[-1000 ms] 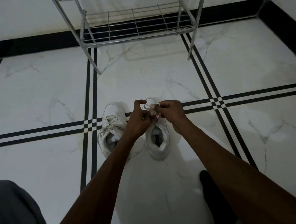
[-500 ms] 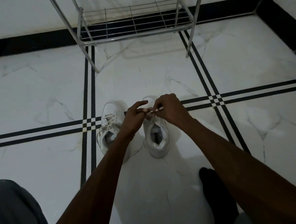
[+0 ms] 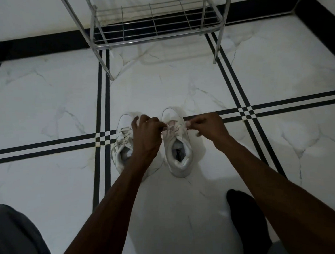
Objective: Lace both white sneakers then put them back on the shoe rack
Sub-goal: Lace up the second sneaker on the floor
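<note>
Two white sneakers stand side by side on the marble floor, toes pointing away from me. The left sneaker (image 3: 121, 141) has its lace threaded across the eyelets; my left forearm covers its right side. The right sneaker (image 3: 178, 151) sits under my hands. My left hand (image 3: 147, 131) pinches one end of its white lace (image 3: 171, 127) at the tongue. My right hand (image 3: 206, 126) pinches the other end and holds it out to the right of the shoe. The metal shoe rack (image 3: 152, 35) stands beyond them against the wall, its bottom wire shelf bare.
The floor is white marble tile with black double stripes crossing near the shoes. A black baseboard runs along the wall behind the rack. My dark-socked foot (image 3: 245, 217) rests at lower right, and grey clothing (image 3: 16, 236) fills the lower left corner.
My hands were together over the right sneaker's tongue; now they have drawn apart, the right hand pulling the lace out to the right. The camera has tilted slightly.
</note>
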Available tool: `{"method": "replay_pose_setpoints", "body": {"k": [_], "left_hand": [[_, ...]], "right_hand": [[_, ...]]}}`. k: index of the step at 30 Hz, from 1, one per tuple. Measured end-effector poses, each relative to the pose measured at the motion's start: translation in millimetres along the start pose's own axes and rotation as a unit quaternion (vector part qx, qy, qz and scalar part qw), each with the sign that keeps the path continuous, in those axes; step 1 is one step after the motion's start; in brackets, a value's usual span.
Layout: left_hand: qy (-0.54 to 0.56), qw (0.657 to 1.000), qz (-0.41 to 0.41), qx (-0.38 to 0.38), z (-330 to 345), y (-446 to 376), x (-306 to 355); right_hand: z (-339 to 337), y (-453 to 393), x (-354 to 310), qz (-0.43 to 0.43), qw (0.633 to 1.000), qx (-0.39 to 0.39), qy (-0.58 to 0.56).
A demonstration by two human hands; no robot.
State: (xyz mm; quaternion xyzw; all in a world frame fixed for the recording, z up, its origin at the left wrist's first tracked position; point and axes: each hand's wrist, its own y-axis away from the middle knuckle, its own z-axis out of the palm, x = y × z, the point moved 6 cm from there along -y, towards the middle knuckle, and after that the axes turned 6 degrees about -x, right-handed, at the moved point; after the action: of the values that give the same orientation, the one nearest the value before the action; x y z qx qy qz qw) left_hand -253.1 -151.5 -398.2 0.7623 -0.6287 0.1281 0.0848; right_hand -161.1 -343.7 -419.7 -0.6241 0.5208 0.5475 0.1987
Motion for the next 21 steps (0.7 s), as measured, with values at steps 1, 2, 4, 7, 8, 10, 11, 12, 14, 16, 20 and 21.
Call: {"method": "replay_pose_setpoints", "body": {"k": [1,2,4,7,8,10,11,12,14,16,20,21], "left_hand": [[-0.022,1.000,-0.005,0.001,1.2,8.0,-9.0],[-0.043,0.999,-0.011,0.005,3.0,17.5,-16.3],[-0.077,0.997,-0.027,-0.005,12.7,32.7,-25.5],[-0.077,0.995,-0.051,-0.025,22.4,38.9,-30.4],[-0.078,0.995,-0.053,-0.031,21.5,36.1,-29.4],[-0.067,0.996,-0.054,-0.040,17.8,31.0,-29.1],[-0.054,0.996,-0.060,-0.049,16.6,30.9,-30.1],[-0.037,0.996,-0.065,-0.054,16.2,31.2,-30.6],[0.009,0.996,-0.071,-0.055,19.9,31.2,-31.8],[0.058,0.996,-0.058,-0.043,22.9,27.2,-29.6],[0.031,0.989,-0.001,-0.147,30.1,15.1,-1.9],[0.017,0.986,-0.002,-0.166,31.4,14.1,3.6]], "right_hand": [[-10.8,1.4,13.1,0.033,0.999,0.020,0.021],[-20.4,3.6,27.6,0.083,0.995,0.040,0.039],[-28.1,9.5,60.0,0.228,0.972,0.053,0.039],[-14.9,17.5,75.8,0.303,0.951,0.053,-0.011],[-15.4,15.6,72.8,0.283,0.957,0.066,0.008],[-22.6,12.0,57.0,0.199,0.974,0.096,0.057],[-24.5,12.5,47.4,0.151,0.982,0.096,0.067],[-25.6,12.7,37.4,0.103,0.988,0.088,0.071],[-27.4,9.9,25.0,0.020,0.995,0.064,0.075],[-18.5,3.9,19.4,-0.043,0.993,-0.008,0.108],[22.0,2.6,18.1,-0.134,0.963,-0.145,0.183],[28.6,3.2,19.4,-0.146,0.960,-0.142,0.190]]}}
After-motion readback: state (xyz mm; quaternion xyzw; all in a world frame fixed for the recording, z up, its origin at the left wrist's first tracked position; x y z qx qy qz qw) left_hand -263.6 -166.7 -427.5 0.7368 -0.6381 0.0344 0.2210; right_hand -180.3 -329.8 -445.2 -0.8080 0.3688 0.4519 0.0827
